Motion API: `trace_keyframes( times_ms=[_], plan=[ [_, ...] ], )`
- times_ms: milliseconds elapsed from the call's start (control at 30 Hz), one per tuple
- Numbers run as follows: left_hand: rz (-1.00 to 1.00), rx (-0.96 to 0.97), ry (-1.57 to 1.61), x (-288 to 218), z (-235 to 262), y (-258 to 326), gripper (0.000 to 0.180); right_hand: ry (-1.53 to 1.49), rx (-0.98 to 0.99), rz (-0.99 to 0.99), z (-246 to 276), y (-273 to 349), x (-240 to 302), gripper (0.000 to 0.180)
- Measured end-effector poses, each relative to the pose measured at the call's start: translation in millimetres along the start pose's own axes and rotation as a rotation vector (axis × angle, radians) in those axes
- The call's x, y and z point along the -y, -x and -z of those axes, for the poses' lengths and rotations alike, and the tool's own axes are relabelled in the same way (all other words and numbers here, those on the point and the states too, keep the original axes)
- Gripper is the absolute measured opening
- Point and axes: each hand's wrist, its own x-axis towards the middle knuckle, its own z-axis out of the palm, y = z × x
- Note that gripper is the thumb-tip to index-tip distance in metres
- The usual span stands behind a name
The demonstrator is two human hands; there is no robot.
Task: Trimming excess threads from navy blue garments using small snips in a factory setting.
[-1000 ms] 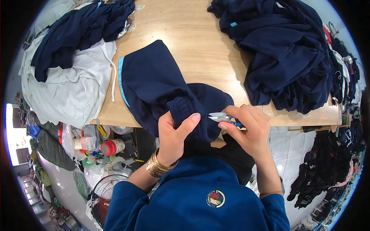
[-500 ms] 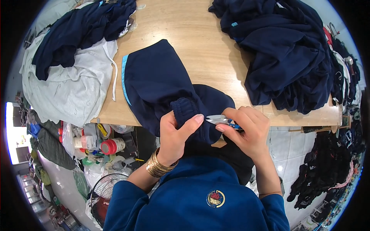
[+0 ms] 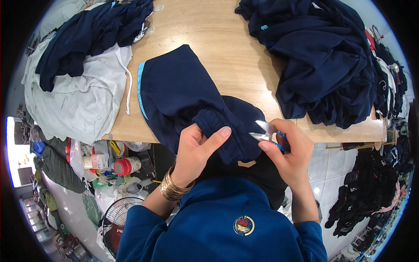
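A navy garment point(image 3: 183, 94) with a light-blue edge lies on the wooden table point(image 3: 214, 30) and hangs over its near edge. My left hand point(image 3: 196, 150) grips its ribbed cuff point(image 3: 214, 120) from below, thumb stretched across the fabric. My right hand point(image 3: 288, 150) holds small thread snips point(image 3: 264, 132) with blue handles. Their metal blades point left and touch the navy fabric just right of my left thumb. Gold bangles sit on my left wrist.
A big heap of navy garments point(image 3: 323, 56) fills the table's right side. Another navy pile point(image 3: 87, 35) lies on a white cloth point(image 3: 78, 100) at the left. Below the table's left edge are bottles, a red-capped jar point(image 3: 126, 166) and a fan point(image 3: 118, 218). Dark clothes hang at the far right.
My hands and the cuff have shifted slightly, and the snips' blades have come closer to my left thumb on the fabric.
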Motion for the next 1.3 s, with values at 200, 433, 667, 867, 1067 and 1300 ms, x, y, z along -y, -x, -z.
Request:
trace_keyframes(
  times_ms=[200, 433, 667, 867, 1067, 1300],
  plan=[
    [0.009, 0.018, 0.044, 2.9, -4.9, -0.8, 0.017, -0.81, 0.153, -0.735, -15.6, 3.7, 16.8, 0.016],
    [0.109, 0.029, 0.127, 6.7, -9.8, -4.0, 0.018, -0.916, 0.067, -0.627, -20.8, 11.0, 12.3, 0.008],
    [0.326, 0.186, 0.488, 9.9, -11.5, -7.5, 0.028, -1.226, 0.038, -0.908, -33.7, 20.0, 8.7, 0.011],
    [0.33, 0.248, 0.592, 16.5, -19.4, -9.0, 0.032, -1.181, -0.086, -0.833, -40.3, 19.4, 11.8, 0.013],
    [0.305, 0.132, 0.57, 19.8, -25.4, -8.1, 0.031, -0.732, -0.1, -0.616, -38.5, 20.3, 10.3, 0.012],
    [0.171, 0.08, 0.471, 15.7, -25.7, -5.5, 0.032, -0.377, -0.162, -0.474, -15.2, 15.5, 15.6, 0.026]
  ],
)
